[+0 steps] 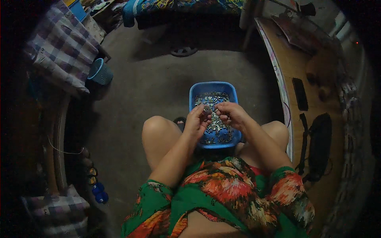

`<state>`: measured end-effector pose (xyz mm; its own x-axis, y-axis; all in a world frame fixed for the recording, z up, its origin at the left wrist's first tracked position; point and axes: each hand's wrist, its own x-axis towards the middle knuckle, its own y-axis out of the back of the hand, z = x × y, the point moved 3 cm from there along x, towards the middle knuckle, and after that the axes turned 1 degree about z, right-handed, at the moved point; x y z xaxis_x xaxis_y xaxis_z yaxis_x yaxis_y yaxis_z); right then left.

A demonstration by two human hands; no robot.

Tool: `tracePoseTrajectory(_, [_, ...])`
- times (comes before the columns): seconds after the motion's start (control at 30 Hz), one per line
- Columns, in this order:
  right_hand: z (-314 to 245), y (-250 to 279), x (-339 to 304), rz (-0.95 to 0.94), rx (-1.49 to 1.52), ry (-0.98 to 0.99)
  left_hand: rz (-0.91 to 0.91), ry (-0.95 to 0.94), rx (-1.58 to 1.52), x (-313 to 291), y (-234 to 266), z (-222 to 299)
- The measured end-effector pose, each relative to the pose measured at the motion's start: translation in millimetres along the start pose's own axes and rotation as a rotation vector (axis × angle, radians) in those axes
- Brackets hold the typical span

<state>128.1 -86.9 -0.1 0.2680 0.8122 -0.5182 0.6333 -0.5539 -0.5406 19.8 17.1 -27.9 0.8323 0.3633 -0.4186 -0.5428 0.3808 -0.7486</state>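
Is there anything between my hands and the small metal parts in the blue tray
Nothing visible is in the way. The left hand and right hand are directly over the blue tray of small metal parts, fingertips pinching a small dark piece between them.

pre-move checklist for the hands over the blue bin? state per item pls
1. Left hand pinches a small dark part: ok.
2. Right hand close against the left, fingers curled; whether it holds a piece: cannot tell.
3. Blue bin sits on the floor between the knees, under both hands: ok.
4. Small metal pieces stocked in the bin: ok.
5. No pieces visibly spilled on the floor near the bin: ok, though the light is dim.
6. How the dark part is turned: cannot tell.
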Motion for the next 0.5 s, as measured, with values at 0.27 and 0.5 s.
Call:
tracePoseTrajectory(0.27, [-11.7,-12.8,-8.9,0.068,-0.014,0.037,0.009,0.028,0.05,-0.4,-4.9,-1.6])
tracePoseTrajectory(0.5, [-10.2,-7.6,-6.2,-0.012,-0.108,0.063,0.026,0.072,0.114,-2.7,-10.3,-4.3])
